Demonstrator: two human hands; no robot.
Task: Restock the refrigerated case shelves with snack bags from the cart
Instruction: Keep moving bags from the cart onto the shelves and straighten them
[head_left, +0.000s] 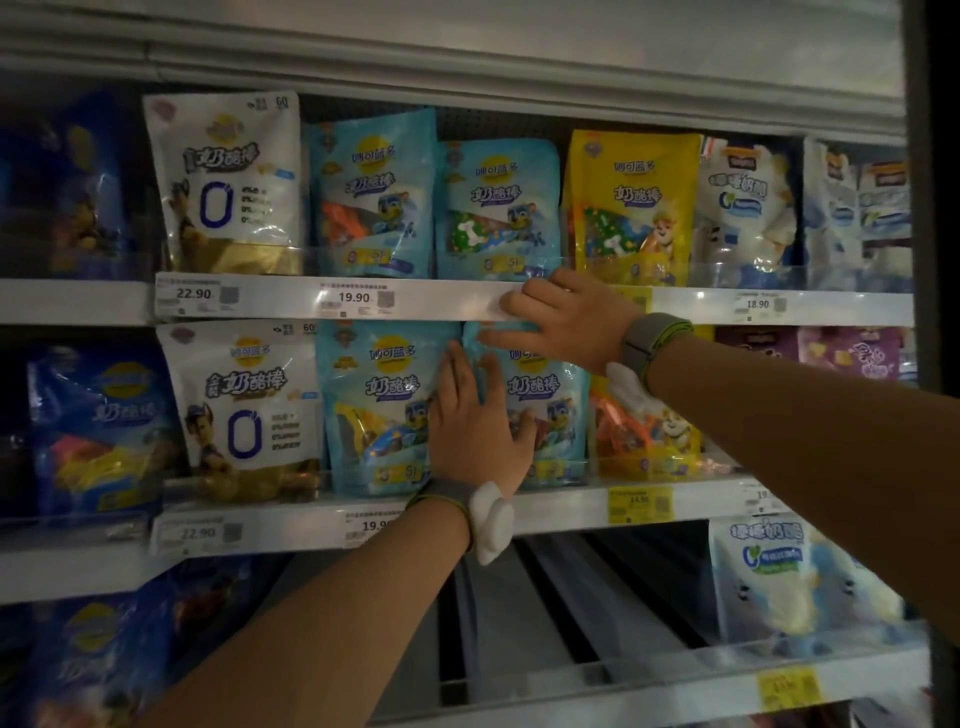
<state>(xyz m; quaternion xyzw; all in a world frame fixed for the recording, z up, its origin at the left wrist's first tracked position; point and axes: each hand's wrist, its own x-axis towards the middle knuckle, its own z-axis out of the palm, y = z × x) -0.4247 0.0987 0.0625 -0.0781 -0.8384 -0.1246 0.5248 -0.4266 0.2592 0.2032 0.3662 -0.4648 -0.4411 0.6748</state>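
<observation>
Here the left hand (475, 426) lies flat with fingers spread against two light blue snack bags (382, 405) standing on the middle shelf (561, 506). The right hand (563, 314) rests its straight fingers on the right-hand bag's top, under the upper shelf edge (415, 299).

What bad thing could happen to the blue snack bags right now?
The right blue bag stands tucked under the shelf edge, so its top might crumple as the right hand pushes it in. The left hand presses flat where it meets the left blue bag; that bag could tip sideways.
</observation>
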